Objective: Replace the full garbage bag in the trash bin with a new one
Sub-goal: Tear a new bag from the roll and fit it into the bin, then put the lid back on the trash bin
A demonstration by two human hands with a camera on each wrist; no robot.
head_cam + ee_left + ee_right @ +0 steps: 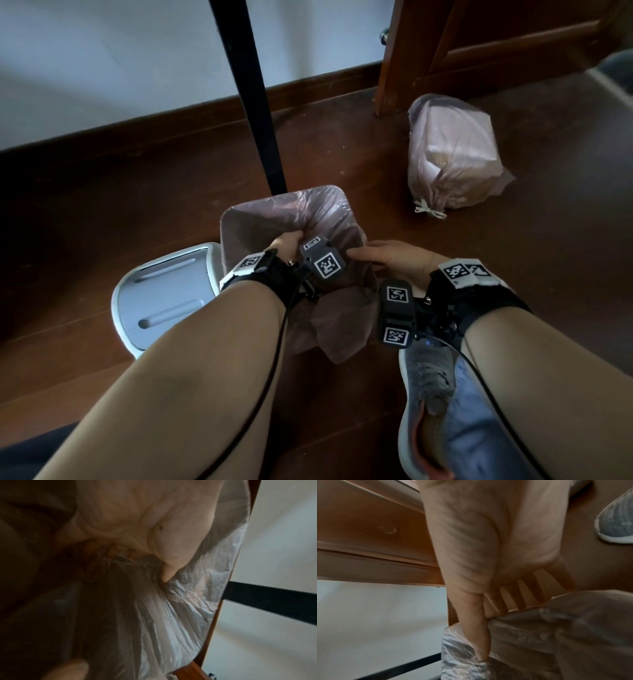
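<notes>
A small bin (224, 219) stands on the floor, lined with a thin pinkish new bag (329, 212). My left hand (291, 240) reaches down inside it with fingers curled; in the left wrist view the thumb (167, 573) pinches the film, and creases in the bag (180, 608) fan out from it. At the bin's right rim my right hand (370, 255) grips the bag's edge. There the thumb (476, 628) lies over the plastic (539, 635) and the fingers are tucked behind it. The full bag (452, 161), tied shut with a white drawstring, lies on the floor at the back right.
The bin's grey lid (164, 298) lies upside down on the floor just left of the bin. A black pole (253, 96) stands right behind the bin. A wooden furniture leg (390, 68) is at the back right. My grey shoe (431, 394) is near the bin's right side.
</notes>
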